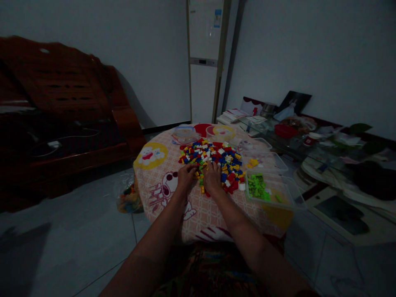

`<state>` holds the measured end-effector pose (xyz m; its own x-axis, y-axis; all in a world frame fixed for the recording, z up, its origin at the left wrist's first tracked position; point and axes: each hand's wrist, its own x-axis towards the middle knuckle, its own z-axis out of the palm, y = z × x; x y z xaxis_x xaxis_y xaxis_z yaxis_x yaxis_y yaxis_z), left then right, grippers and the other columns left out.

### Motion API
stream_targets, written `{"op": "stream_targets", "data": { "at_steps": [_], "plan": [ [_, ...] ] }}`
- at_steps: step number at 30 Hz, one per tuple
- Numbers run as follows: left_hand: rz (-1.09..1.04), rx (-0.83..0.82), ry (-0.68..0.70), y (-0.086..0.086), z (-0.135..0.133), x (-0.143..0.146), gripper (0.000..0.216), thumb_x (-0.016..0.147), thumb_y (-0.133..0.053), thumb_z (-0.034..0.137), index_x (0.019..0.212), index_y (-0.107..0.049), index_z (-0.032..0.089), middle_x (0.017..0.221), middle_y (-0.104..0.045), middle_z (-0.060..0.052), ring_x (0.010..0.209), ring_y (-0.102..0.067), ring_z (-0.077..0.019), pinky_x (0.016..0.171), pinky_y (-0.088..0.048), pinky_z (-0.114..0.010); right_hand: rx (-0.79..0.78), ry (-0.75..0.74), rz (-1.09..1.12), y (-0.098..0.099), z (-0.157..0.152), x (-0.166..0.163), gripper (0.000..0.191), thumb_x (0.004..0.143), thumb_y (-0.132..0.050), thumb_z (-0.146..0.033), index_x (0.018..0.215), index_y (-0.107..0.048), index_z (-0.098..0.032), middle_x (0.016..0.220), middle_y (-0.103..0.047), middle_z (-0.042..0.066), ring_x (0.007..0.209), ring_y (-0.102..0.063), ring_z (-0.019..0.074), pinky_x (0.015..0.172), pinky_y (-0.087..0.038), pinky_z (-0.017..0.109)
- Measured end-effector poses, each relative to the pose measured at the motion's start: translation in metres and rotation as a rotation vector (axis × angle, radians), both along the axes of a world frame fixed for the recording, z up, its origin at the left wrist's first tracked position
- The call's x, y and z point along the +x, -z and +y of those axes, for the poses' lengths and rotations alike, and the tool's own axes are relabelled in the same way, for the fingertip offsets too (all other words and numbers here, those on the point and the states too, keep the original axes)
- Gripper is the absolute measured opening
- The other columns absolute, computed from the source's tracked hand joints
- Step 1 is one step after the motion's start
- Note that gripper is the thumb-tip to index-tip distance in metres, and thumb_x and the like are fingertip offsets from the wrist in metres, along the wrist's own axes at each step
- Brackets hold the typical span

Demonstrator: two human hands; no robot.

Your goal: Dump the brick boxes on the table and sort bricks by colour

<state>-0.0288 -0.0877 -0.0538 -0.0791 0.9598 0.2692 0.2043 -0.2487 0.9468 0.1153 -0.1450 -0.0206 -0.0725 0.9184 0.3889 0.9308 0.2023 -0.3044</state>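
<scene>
A loose pile of toy building bricks [227,159] in red, blue, yellow, white and green lies on the round, cloth-covered table [157,173]. At its near left edge is my left hand [186,176], fingers curled together at the bricks; whatever they grip is too small and dark to make out. My right hand [213,177] reaches into the near side of the pile with bent fingers, their tips partly hidden among bricks. Green and yellow bricks lie between the two hands. To the right, a clear plastic box [280,202] holds many bright green bricks [258,186].
Behind the green bricks' box, another clear container [278,161] has a few yellow bricks [253,163]. More clear containers [184,133] stand at the table's far side. A bag of colourful things [129,198] sits left of the table, and a cluttered glass stand [278,136] is at the right.
</scene>
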Motion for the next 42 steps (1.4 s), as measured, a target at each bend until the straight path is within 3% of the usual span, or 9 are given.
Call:
{"op": "stream_targets", "data": {
  "at_steps": [7,17,21,24,27,37,42],
  "plan": [
    [-0.007,0.008,0.005,0.001,0.0,0.0,0.02,0.077,-0.067,0.024,0.091,-0.081,0.02,0.093,-0.081,-0.007,0.087,-0.073,-0.0244,0.087,-0.057,-0.037,-0.065,0.009,-0.043,-0.003,0.012,-0.003,0.027,0.097,-0.053,-0.009,0.103,-0.079,-0.015,0.159,-0.052,0.019,0.15,-0.037,0.0387,0.125,-0.024,0.063],
    [-0.006,0.013,0.004,0.0,0.0,0.0,0.024,0.075,-0.065,0.026,0.091,-0.082,0.02,0.093,-0.081,-0.008,0.088,-0.073,-0.0248,0.088,-0.057,-0.038,0.067,-0.004,0.132,-0.001,-0.002,0.006,0.026,0.096,-0.052,-0.011,0.105,-0.075,-0.019,0.155,-0.056,0.014,0.149,-0.037,0.0323,0.126,-0.026,0.055],
    [-0.002,0.0,-0.001,0.002,0.001,0.0,0.024,0.074,-0.067,0.028,0.091,-0.082,0.02,0.092,-0.081,-0.007,0.088,-0.073,-0.0252,0.085,-0.056,-0.037,0.125,0.017,0.188,-0.003,-0.014,0.015,0.025,0.095,-0.051,-0.011,0.104,-0.073,-0.02,0.146,-0.063,0.015,0.139,-0.047,0.0308,0.121,-0.031,0.052],
    [0.01,-0.003,-0.01,0.002,0.001,-0.001,0.024,0.075,-0.068,0.03,0.092,-0.082,0.021,0.094,-0.081,-0.007,0.088,-0.072,-0.0254,0.084,-0.056,-0.036,0.15,0.053,0.193,-0.007,-0.023,0.029,0.022,0.093,-0.052,-0.011,0.098,-0.071,-0.02,0.117,-0.073,0.013,0.115,-0.06,0.0286,0.113,-0.038,0.047],
    [0.025,-0.005,-0.009,0.002,0.0,-0.001,0.025,0.077,-0.067,0.03,0.093,-0.082,0.021,0.096,-0.081,-0.007,0.091,-0.073,-0.0257,0.084,-0.056,-0.036,0.179,0.115,0.194,-0.013,-0.032,0.05,0.019,0.091,-0.054,-0.011,0.092,-0.07,-0.021,0.096,-0.073,0.01,0.099,-0.062,0.0266,0.104,-0.042,0.042],
    [0.099,0.004,-0.042,-0.002,-0.002,0.002,0.023,0.077,-0.065,0.025,0.093,-0.082,0.022,0.094,-0.082,-0.005,0.09,-0.073,-0.0257,0.086,-0.055,-0.037,0.364,0.438,0.206,-0.023,-0.065,0.149,0.016,0.088,-0.054,-0.019,0.086,-0.07,-0.02,0.086,-0.073,0.01,0.085,-0.062,0.0256,0.087,-0.046,0.038],
    [0.175,0.042,-0.034,-0.005,-0.003,0.002,0.023,0.079,-0.063,0.023,0.091,-0.082,0.022,0.095,-0.081,-0.007,0.091,-0.073,-0.0266,0.09,-0.054,-0.038,0.408,0.48,0.212,-0.019,-0.068,0.156,0.02,0.087,-0.055,-0.019,0.095,-0.073,-0.017,0.096,-0.073,0.014,0.093,-0.062,0.0277,0.091,-0.046,0.04]
  ]
}}
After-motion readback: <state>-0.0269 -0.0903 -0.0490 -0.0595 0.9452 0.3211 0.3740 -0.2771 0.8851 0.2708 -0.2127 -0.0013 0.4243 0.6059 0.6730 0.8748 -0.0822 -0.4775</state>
